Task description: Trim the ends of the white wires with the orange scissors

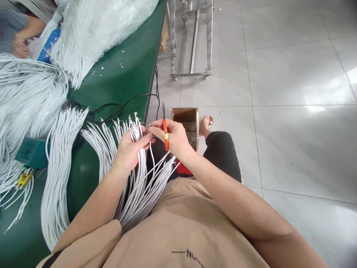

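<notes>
My left hand (pixel 126 149) is closed round a bundle of white cables (pixel 142 162) near their upper ends, above my lap. My right hand (pixel 178 140) is closed on orange-handled snips (pixel 166 139), whose dark pointed blades face away from me. The thumb and fingertips of that hand pinch near a single cable by my left fingertips; its end is too small to make out. More loose white cables (pixel 156 190) lie across my lap and lean against my shirt, their ends fanned to the right.
White cable bundles (pixel 60 167) cover much of the green table (pixel 134 56), with a green device (pixel 32 152) and a black cord (pixel 134 97). Below my hands stands an open cardboard box (pixel 197 128) holding scraps. A metal-framed cart (pixel 192 74) stands beyond. Top left, another person's hand (pixel 21 44) works.
</notes>
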Demonstrator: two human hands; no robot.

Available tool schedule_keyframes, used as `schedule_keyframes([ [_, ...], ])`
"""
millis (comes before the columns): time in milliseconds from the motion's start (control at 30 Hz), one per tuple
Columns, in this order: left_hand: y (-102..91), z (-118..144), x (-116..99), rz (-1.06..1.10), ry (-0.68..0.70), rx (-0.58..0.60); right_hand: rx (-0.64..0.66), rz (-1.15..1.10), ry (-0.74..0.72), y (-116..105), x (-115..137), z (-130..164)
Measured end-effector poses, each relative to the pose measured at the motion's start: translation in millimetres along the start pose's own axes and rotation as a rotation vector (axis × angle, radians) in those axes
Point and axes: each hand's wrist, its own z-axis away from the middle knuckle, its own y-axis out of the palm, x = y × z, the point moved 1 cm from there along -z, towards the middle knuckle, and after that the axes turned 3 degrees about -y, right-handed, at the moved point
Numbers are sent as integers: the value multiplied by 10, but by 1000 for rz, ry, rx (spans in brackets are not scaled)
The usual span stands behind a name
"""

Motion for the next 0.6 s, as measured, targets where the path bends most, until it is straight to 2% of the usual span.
schedule_keyframes([
  [67, -10, 0, 3, 19, -30, -41, -39, 203, -1, -51, -21, 17],
  [133, -20, -4, 8, 25, -39, -67, -36, 504, 6, -114, -37, 32],
  [200, -21, -7, 10, 14, -31, -74, 16, 811, 2, -160, -50, 43],
  [267, -14, -4, 8, -24, -19, -87, 87, 1017, -14, -176, -53, 50],
  [600, 2, 24, -1, -308, 149, -152, 192, 1367, 18, -163, 133, 89],
])
